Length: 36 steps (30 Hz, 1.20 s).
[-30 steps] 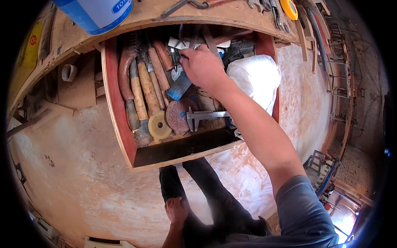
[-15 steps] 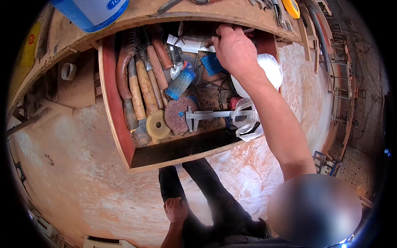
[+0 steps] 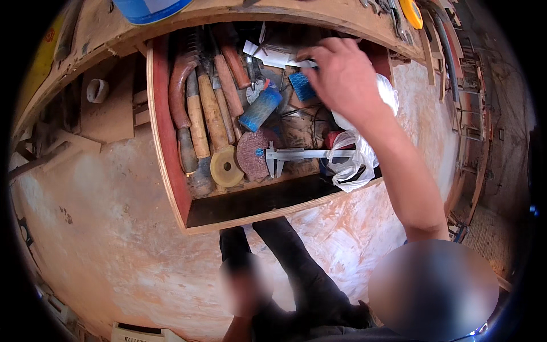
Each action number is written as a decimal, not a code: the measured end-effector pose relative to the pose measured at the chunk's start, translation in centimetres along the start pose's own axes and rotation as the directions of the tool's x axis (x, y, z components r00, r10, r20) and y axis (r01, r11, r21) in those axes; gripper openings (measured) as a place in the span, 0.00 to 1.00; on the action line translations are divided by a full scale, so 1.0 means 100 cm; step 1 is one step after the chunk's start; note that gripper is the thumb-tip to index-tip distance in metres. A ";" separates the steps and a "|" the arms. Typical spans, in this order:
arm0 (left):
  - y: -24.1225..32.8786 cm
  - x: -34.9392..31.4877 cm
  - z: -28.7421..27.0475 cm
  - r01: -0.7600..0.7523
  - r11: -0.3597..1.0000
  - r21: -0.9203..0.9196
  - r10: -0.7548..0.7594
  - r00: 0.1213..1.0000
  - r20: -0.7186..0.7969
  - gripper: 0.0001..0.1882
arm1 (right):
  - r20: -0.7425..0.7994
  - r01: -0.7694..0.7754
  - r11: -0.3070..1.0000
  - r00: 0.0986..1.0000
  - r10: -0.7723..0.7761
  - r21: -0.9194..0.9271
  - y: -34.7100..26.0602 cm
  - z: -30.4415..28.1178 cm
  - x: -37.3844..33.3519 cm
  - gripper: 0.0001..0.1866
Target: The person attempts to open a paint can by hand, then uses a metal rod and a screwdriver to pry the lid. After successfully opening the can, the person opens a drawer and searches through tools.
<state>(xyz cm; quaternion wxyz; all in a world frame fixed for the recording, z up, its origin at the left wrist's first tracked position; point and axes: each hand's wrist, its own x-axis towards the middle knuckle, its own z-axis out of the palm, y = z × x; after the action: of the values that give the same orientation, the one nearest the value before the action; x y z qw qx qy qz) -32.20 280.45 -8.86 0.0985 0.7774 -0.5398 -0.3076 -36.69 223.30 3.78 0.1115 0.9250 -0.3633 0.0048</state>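
In the drawer [image 3: 171, 171], you'll find handled tools [image 3: 211, 108] left of the caliper [image 3: 302, 155], a bag [image 3: 353, 162] right of it.

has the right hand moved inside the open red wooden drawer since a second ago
Yes: the right hand went from over the blue ribbed roll toward the drawer's back right corner.

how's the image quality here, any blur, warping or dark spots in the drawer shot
Head view: strong fisheye warp, the drawer's wooden rim and the bench edge bow toward the black round border; the right hand is slightly motion-smeared; two patches low in the frame are blurred out; the caliper and yellow disc stay sharp; the drawer's front strip lies in dark shadow; the white plastic bag looks bright.
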 end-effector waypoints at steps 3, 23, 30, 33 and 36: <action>-0.015 -0.020 0.026 -0.173 0.969 0.175 0.196 0.972 -0.128 0.13 | 0.047 0.091 0.941 0.993 -0.112 0.326 -0.040 0.016 0.002 0.13; -0.017 -0.017 0.022 0.107 0.968 -0.229 -0.121 0.992 -0.047 0.11 | 0.183 -0.039 0.973 0.983 -0.004 0.227 -0.104 0.030 0.011 0.17; -0.026 -0.024 0.027 0.040 0.973 -0.228 -0.060 0.995 -0.079 0.10 | -0.006 0.060 0.918 0.998 -0.062 0.393 -0.120 0.018 0.009 0.15; -0.030 -0.023 0.028 0.010 0.972 -0.233 -0.030 0.996 -0.080 0.10 | 0.044 0.002 0.877 0.999 -0.027 0.480 -0.140 0.014 0.000 0.16; -0.031 -0.025 0.030 -0.001 0.972 -0.234 -0.020 0.996 -0.088 0.10 | 0.307 -0.071 0.898 0.949 -0.073 0.434 -0.154 0.007 0.001 0.18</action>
<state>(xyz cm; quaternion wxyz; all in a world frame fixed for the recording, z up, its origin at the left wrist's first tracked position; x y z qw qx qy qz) -32.11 284.43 -11.79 0.2117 0.7761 -0.4910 -0.3342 -26.30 234.07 -0.03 -0.1596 0.9151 -0.3652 -0.0615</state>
